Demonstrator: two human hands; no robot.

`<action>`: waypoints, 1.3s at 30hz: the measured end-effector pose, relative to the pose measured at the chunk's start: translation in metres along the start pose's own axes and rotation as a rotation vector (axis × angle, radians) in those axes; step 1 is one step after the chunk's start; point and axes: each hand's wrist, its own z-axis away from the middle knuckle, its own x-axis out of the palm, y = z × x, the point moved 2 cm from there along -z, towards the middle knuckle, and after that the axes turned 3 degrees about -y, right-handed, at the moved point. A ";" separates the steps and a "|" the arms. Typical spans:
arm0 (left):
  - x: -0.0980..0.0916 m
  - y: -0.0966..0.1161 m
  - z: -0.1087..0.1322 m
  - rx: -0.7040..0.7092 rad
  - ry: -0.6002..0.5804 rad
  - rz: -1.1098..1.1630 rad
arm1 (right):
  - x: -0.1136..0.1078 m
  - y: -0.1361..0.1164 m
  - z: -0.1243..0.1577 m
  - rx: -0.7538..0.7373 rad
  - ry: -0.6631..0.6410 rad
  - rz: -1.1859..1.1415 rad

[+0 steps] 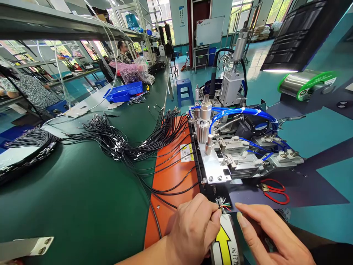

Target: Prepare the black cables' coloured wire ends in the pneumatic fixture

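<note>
My left hand (194, 224) is closed at the near end of the machine, its thumb and forefinger pinching a black cable close to its stripped end. Thin coloured wires (226, 205) fan out to the right of those fingertips, above a metal part bearing a yellow arrow label (224, 243). To their right, my right hand (267, 230) has its thumb and forefinger apart with nothing between them. Several black cables (171, 189) run across the orange plate (162, 221) into the edge of the machine (215, 169).
Red-handled cutters (275, 191) lie right of the machine. A solder spool (306, 84) stands behind them. Bundled cables (116, 143) and a blue tray (124, 92) rest on the green table (82, 206). A blue stool (184, 90) stands beyond; a person (122, 51) sits far back.
</note>
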 end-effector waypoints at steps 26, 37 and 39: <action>-0.004 0.001 -0.002 0.013 -0.022 0.020 | 0.005 -0.001 -0.007 0.064 -0.029 -0.088; -0.003 -0.001 -0.002 0.074 -0.044 0.081 | 0.004 0.007 -0.014 0.315 -0.172 -0.402; -0.004 0.000 -0.002 0.070 -0.055 0.079 | 0.004 0.007 -0.015 0.310 -0.171 -0.393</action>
